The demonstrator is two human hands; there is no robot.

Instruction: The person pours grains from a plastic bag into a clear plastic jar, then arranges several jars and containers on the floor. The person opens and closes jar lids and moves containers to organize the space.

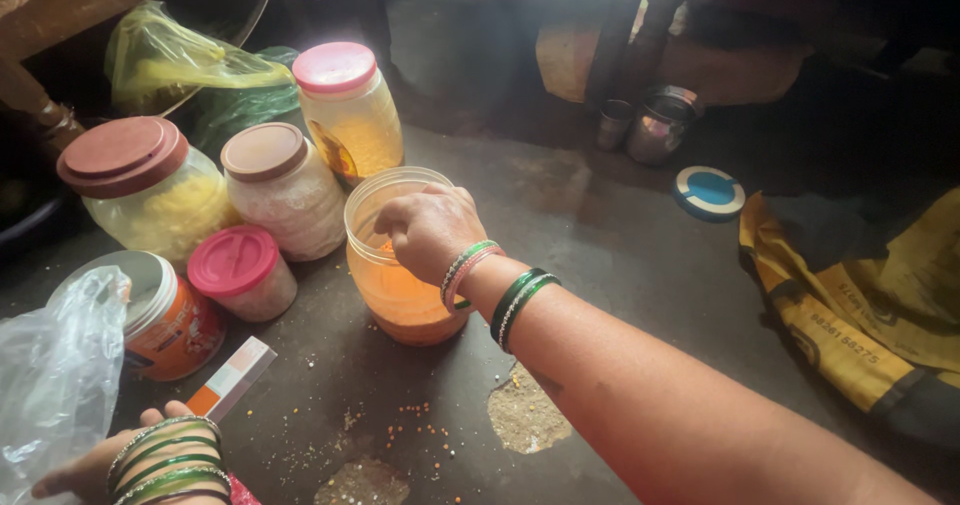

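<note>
Right hand (430,227) dips, fingers curled, into the open clear plastic jar of orange lentils (402,265) — grasp contents hidden, cannot tell. Lidless, so reachable. Left hand (90,470), nearer the body, pins the crumpled clear plastic bag (50,375) to the floor (600,235); closure unclear.

We see clear, glossy plastic in the open jar (405,265) of orange grains, a crinkled thin plastic bag (55,365), shiny metal cups (655,123) (dented-looking), and a rough, matt floor (600,235).
</note>
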